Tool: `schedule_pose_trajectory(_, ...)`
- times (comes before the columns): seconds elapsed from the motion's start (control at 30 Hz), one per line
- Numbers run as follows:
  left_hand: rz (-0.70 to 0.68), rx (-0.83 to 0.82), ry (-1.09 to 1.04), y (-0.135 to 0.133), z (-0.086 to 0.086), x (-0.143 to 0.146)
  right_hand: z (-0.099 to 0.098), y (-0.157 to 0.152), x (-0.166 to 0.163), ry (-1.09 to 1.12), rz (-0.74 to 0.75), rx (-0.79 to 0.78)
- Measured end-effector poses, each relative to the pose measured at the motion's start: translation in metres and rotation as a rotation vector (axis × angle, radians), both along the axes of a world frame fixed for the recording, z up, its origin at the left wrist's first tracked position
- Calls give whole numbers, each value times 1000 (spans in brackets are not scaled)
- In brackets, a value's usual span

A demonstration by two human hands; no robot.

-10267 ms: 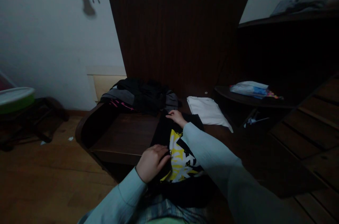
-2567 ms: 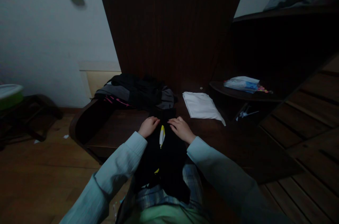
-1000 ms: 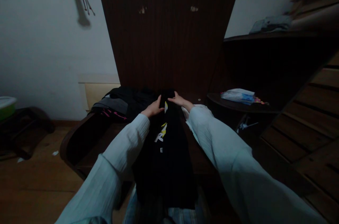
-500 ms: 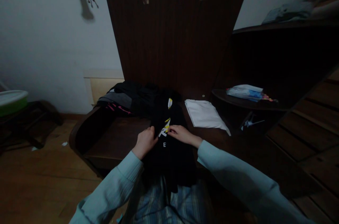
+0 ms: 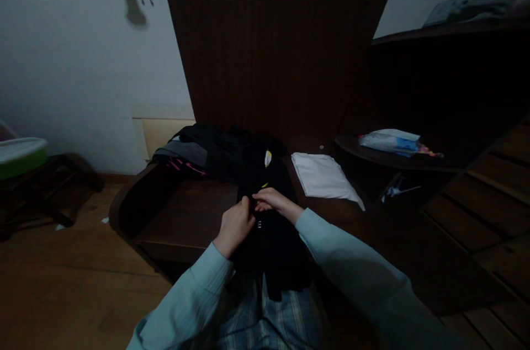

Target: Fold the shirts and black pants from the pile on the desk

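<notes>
A black shirt (image 5: 273,245) with white and yellow print lies lengthwise over the bench, its near end hanging by my knees. My left hand (image 5: 237,226) is closed on the shirt's left edge, thumb on top. Close beside it, my right hand (image 5: 274,201) is closed too, its fingertips pinching the cloth over the print, which it partly covers. The exact fold between the fingers is hard to make out in the dim light. Behind, at the left, lies a heap of dark clothes (image 5: 207,148) with grey and pink parts.
A folded white cloth (image 5: 321,176) rests on the dark wooden bench (image 5: 186,212) to the right. Farther right, a shelf (image 5: 434,162) holds a plastic packet (image 5: 391,141). A green tub (image 5: 22,159) stands on a stool at far left.
My right hand has moved left across the print until its fingers meet my left hand. The left hand has shifted slightly right. The view has tilted a little.
</notes>
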State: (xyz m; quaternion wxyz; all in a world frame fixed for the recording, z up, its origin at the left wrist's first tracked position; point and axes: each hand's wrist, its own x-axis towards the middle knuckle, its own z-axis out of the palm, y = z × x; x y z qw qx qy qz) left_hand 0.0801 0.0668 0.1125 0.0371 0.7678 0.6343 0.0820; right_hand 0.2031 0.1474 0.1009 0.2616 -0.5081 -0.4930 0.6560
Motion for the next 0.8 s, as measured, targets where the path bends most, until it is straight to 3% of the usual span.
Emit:
schedule_pose_trajectory(0.17, 46, -6, 81, -23, 1, -24, 1, -3, -8, 250, -114, 23)
schedule_pose_trajectory(0.33, 170, -46, -84, -30, 5, -50, 7, -14, -16, 333, -117, 96)
schedule_pose_trajectory(0.47, 262, 32, -241, -25, 13, -63, 9, -18, -21, 215, 43, 154)
schedule_pose_trajectory(0.6, 237, 74, -434, -20, 15, -71, 2, -21, -23, 238, 298, 152)
schedule_pose_trajectory(0.7, 235, 98, -516, -18, 8, -77, -10, -23, -24, 308, 410, 146)
schedule_pose_trajectory(0.8, 296, 105, -508, -15, -7, -88, -20, -22, -22, 325, 399, 172)
